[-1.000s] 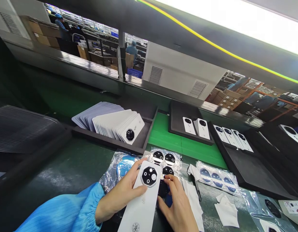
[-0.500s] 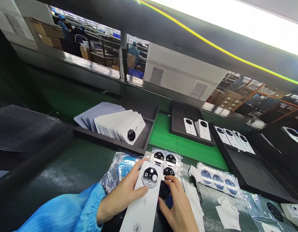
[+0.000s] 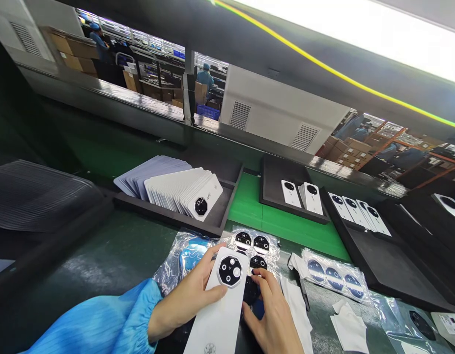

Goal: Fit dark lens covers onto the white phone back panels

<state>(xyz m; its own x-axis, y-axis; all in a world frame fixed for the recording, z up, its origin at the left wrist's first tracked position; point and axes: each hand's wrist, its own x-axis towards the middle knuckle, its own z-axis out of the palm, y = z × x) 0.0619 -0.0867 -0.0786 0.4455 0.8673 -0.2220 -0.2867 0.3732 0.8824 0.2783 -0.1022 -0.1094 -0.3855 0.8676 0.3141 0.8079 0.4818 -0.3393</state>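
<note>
The left hand (image 3: 192, 295) grasps a white panel (image 3: 222, 314) with a black octagonal plate (image 3: 230, 271), at the near middle over the dark green surface (image 3: 102, 260). The right hand (image 3: 273, 309) curls its fingers at a dark round piece (image 3: 250, 291) just right of the panel; whether they grip it, I cannot tell. Clear film (image 3: 275, 250) lies beyond, white cloths (image 3: 349, 327) to the right, and farther left a black tray (image 3: 217, 210) holds fanned panels (image 3: 179, 191). The room shows a vented white wall (image 3: 275, 108), cardboard boxes (image 3: 74, 49) far left and a bright lamp (image 3: 360, 34) overhead.
</note>
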